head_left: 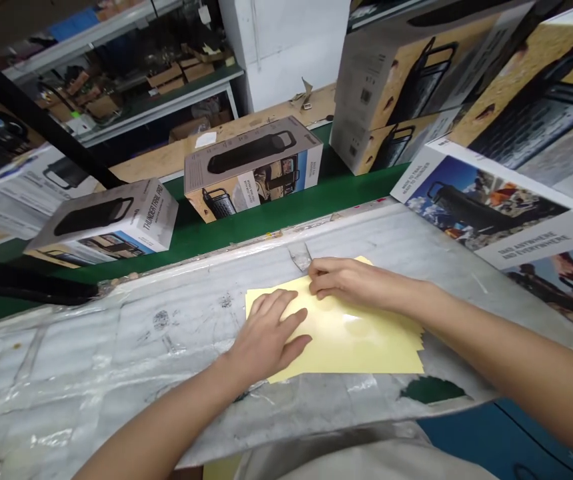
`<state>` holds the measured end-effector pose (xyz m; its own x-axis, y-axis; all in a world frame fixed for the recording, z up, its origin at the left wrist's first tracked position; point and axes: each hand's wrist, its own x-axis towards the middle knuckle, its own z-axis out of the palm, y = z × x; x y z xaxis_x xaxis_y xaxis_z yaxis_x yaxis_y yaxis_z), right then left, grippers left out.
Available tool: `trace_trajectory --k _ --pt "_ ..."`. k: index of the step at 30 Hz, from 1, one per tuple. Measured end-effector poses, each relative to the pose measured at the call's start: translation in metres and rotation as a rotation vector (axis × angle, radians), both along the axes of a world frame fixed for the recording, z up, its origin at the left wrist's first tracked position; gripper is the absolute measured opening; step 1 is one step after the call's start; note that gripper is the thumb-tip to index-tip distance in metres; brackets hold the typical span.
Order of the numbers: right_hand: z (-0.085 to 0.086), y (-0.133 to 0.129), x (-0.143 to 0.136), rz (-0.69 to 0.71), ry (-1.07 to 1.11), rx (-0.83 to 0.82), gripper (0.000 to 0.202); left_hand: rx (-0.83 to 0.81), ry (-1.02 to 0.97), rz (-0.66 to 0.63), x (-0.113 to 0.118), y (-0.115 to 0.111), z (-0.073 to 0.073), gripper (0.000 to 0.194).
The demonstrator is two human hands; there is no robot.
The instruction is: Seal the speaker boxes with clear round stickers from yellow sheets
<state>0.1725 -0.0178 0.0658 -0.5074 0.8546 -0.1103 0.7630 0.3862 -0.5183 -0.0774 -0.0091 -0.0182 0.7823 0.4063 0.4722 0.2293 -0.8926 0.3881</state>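
Observation:
A small stack of glossy pale-yellow sheets (pixel 361 343) lies on the plastic-covered worktop, its edges slightly fanned at the right. My left hand (pixel 271 333) rests on the left part of the stack, palm down with fingers apart. Near the far edge of the sheets is my right hand (pixel 339 277), its fingers curled and drawn together against the yellow surface. What those fingertips pinch, if anything, is hidden. Just beyond them, a small clear plastic piece (pixel 300 256) lies on the worktop.
Printed speaker boxes stand along the green strip behind the worktop: one at left (pixel 111 220), one in the middle (pixel 253 167). Larger stacked boxes (pixel 401 87) rise at the right, with a white-edged box (pixel 491 207) close by my right arm. A black post (pixel 51 127) stands at left.

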Motion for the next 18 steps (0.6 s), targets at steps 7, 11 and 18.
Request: trace_trajectory --k 7,11,18 --pt "-0.004 -0.007 0.005 -0.024 0.048 0.028 0.026 0.020 0.009 0.012 0.001 -0.002 0.002 0.030" --pt "-0.006 -0.011 0.008 0.002 0.076 0.084 0.029 0.040 0.008 0.019 0.002 -0.003 0.002 0.030" --pt "-0.006 -0.016 0.007 -0.106 0.129 -0.033 0.024 0.136 0.021 0.048 0.004 -0.005 -0.001 0.034"
